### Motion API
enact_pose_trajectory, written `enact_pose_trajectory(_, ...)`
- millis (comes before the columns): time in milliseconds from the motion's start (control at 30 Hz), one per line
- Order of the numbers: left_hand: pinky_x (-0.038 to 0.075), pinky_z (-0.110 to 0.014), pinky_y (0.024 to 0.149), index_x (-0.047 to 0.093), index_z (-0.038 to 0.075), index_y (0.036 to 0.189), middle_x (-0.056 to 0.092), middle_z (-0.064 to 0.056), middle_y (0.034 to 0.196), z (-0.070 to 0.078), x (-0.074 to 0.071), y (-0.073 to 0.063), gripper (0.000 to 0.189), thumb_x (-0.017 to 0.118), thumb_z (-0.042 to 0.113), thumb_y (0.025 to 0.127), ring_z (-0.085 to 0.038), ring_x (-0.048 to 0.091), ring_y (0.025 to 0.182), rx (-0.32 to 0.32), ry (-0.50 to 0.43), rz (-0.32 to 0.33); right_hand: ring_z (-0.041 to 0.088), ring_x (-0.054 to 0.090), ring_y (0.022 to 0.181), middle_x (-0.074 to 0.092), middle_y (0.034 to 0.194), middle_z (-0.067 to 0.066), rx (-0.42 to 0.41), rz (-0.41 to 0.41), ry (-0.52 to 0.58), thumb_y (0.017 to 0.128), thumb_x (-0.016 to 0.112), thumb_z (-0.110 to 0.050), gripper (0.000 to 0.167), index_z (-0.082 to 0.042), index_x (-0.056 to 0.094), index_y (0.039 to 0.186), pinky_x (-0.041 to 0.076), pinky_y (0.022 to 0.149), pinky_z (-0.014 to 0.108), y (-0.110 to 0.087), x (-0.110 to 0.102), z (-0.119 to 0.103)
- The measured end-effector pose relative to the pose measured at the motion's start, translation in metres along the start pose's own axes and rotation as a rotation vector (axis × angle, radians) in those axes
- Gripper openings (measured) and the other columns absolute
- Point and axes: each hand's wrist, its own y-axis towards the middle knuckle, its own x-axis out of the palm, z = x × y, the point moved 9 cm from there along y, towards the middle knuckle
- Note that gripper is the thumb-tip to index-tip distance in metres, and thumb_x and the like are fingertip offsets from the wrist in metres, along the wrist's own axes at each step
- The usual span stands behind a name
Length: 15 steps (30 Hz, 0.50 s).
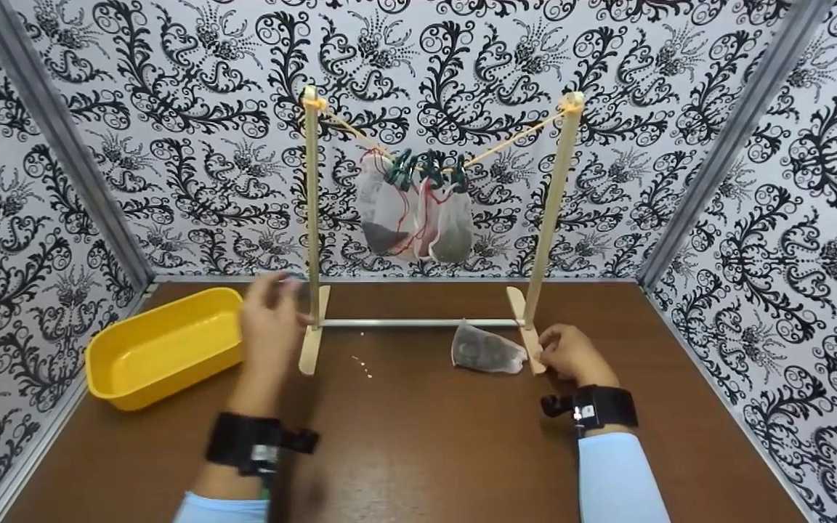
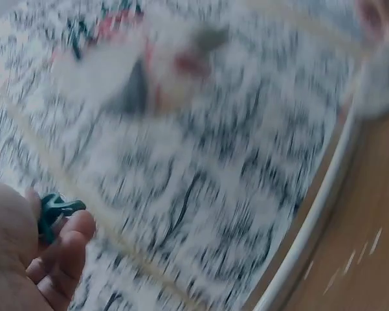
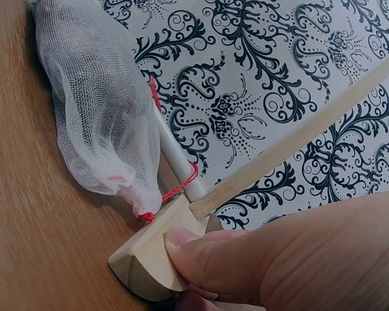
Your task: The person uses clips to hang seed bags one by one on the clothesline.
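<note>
My left hand [image 1: 271, 319], blurred beside the left post of the wooden stand [image 1: 312, 211], pinches a small green clip [image 2: 57, 208] between thumb and fingers. With thumb and fingers, my right hand [image 1: 575, 354] grips the stand's right wooden foot [image 3: 156, 240]. Beside that foot, a white mesh bag [image 1: 487, 350] with dark contents lies on the table, its red drawstring [image 3: 186, 184] near the white crossbar [image 3: 175, 155]. Several similar mesh bags [image 1: 455, 225] hang from the yellow cord [image 1: 516, 138] on green clips [image 1: 402, 168], bunched at its sagging middle.
A yellow plastic tub [image 1: 164, 347] stands at the left of the brown table [image 1: 418, 436]. Small pale crumbs [image 1: 362, 363] lie in front of the crossbar. Patterned black-and-white walls [image 1: 193, 109] enclose the back and sides, with grey metal corner posts [image 1: 731, 145].
</note>
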Motion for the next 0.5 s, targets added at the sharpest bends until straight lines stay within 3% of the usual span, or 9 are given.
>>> enact_pose_trajectory(133, 0.066, -0.029, 0.054, 0.071, 0.006, 0.149, 0.077, -0.03, 0.125, 0.001, 0.045, -0.014, 0.036, 0.069, 0.013, 0.114, -0.009, 0.072, 0.057, -0.054, -0.097, -0.111, 0.022, 0.065, 0.08, 0.069, 0.096, 0.011, 0.017, -0.006, -0.002, 0.098, 0.077, -0.002, 0.029, 0.002, 0.07, 0.125, 0.057, 0.063, 0.03, 0.0, 0.0, 0.0)
enact_pose_trajectory(233, 0.065, -0.029, 0.053, 0.075, 0.002, 0.141, 0.078, -0.029, 0.117, 0.008, 0.068, -0.023, 0.03, 0.07, 0.011, 0.113, -0.011, 0.073, 0.057, -0.05, -0.143, -0.162, 0.023, 0.065, 0.082, 0.069, 0.097, 0.012, 0.025, -0.011, -0.009, 0.098, 0.077, -0.002, 0.028, 0.001, 0.07, 0.126, 0.057, 0.064, 0.03, 0.0, 0.001, -0.001)
enact_pose_trajectory(367, 0.064, -0.029, 0.053, 0.075, -0.001, 0.129, 0.079, -0.023, 0.106, 0.019, 0.09, -0.036, 0.022, 0.07, 0.012, 0.113, -0.015, 0.075, 0.061, -0.048, -0.164, -0.236, 0.022, 0.066, 0.081, 0.069, 0.096, 0.011, 0.01, -0.011, -0.027, 0.097, 0.078, -0.002, 0.027, 0.001, 0.071, 0.123, 0.057, 0.064, 0.03, 0.0, 0.001, -0.001)
enact_pose_trajectory(500, 0.063, -0.027, 0.055, 0.073, -0.004, 0.123, 0.082, -0.024, 0.106, 0.03, 0.103, -0.047, 0.018, 0.068, 0.011, 0.113, -0.014, 0.076, 0.071, -0.022, -0.13, -0.274, 0.021, 0.065, 0.076, 0.07, 0.092, 0.011, -0.022, -0.007, -0.044, 0.096, 0.077, -0.003, 0.025, 0.003, 0.07, 0.12, 0.056, 0.061, 0.03, 0.001, -0.002, -0.002)
